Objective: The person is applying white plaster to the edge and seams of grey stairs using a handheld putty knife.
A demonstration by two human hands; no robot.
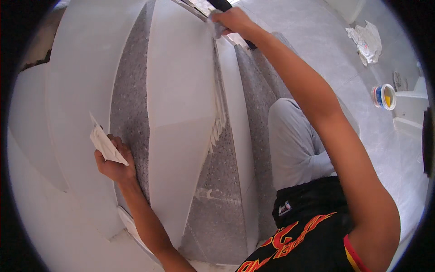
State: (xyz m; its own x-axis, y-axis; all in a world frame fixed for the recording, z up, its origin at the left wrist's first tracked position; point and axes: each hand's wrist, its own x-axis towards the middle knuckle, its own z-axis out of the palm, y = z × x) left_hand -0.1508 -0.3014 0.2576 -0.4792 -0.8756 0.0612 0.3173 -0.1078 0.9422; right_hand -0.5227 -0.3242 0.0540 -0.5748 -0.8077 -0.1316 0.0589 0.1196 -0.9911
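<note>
My left hand (118, 164) is closed round a flat scraper (108, 146) coated with thick white putty, held up beside a speckled grey stone strip (130, 99). My right arm stretches far forward. Its hand (236, 21) grips a grey, cloth-like wad (217, 25) against the far end of a white panel (181, 68); the wad's exact kind is unclear. Along the panel's right edge runs a smeared line of whitish putty (219, 122), with ragged streaks where it meets the speckled stone (217, 177).
My bent knee (292, 131) rests right of a narrow white upright (242, 118). Farther right on the grey floor (312, 50) stand a small tub (377, 97) with something yellow inside and a crumpled white bag or sheet (368, 41). A dark bar (220, 4) lies beyond my right hand.
</note>
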